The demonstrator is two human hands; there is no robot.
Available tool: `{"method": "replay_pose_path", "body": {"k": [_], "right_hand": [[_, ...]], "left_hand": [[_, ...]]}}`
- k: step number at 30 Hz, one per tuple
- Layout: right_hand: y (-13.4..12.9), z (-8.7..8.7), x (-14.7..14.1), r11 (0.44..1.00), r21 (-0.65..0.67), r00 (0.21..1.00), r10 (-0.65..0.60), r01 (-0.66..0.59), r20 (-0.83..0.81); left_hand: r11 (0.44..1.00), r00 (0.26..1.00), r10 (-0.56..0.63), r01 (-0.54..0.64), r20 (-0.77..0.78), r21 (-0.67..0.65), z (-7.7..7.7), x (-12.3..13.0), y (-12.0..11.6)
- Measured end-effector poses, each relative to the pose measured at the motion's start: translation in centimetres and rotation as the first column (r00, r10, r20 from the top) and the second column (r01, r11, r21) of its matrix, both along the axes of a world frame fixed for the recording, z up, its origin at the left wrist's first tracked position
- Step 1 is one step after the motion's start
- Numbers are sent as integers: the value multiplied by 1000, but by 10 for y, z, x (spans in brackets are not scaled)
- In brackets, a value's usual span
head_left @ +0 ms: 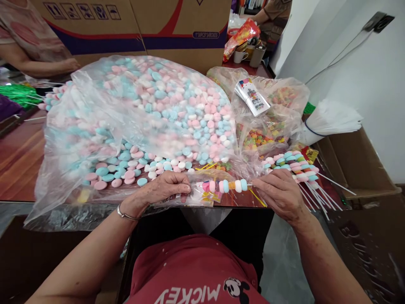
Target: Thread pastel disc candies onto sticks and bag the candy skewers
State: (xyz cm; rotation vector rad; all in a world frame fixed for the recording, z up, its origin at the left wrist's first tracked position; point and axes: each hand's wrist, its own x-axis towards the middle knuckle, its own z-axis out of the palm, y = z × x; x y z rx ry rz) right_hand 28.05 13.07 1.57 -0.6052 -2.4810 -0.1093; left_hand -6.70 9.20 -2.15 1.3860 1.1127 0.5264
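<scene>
Between my two hands, near the table's front edge, a skewer of pink, blue and white candies (225, 186) lies level inside what looks like a clear wrapper. My left hand (167, 188) pinches the wrapper's end at the skewer's left. At the other end, my right hand (278, 192) has its fingers closed round the stick. Just beyond lies a large clear bag of pink, blue and white candies (164, 109), with loose pieces spilling at its front. Finished-looking candy skewers (294, 165) are piled beside my right hand, their white sticks pointing toward me.
A big cardboard box (177, 42) stands behind the bag. Bags of colourful gummies (262, 137) hold a stack of printed cards (252, 96). White sleeves (332, 120) and an open carton (357, 156) are at right. Another person's arm (34, 63) shows at upper left.
</scene>
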Motion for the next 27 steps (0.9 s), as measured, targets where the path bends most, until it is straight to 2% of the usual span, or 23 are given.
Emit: {"method": "replay_pose_path", "body": {"k": [5,13,17,19,22,27], "right_hand": [[-2,-7,-3,992,-122,998,-4,-5,-68],[-7,-11,-12,989,-147,1000,-25,23,-16],[-10,-10,-13,992,-106,998,-61,63,29],[-11,-8,-13,995,-87,999,-43,45,28],[-11,-5,-14,996,-86,1000,1,1,21],[-13,-3,-19,990,-138,1000,-12,15,25]], "left_hand": [[998,997,42,-45,68,36,-4,-3,1],[988,984,144,-150,108,48,-12,-4,-1],[990,992,106,-112,74,82,-7,-1,-1],[992,996,84,-88,40,95,-4,2,0],[993,999,50,-52,18,105,1,6,1],[998,1000,9,-10,25,68,6,9,1]]}}
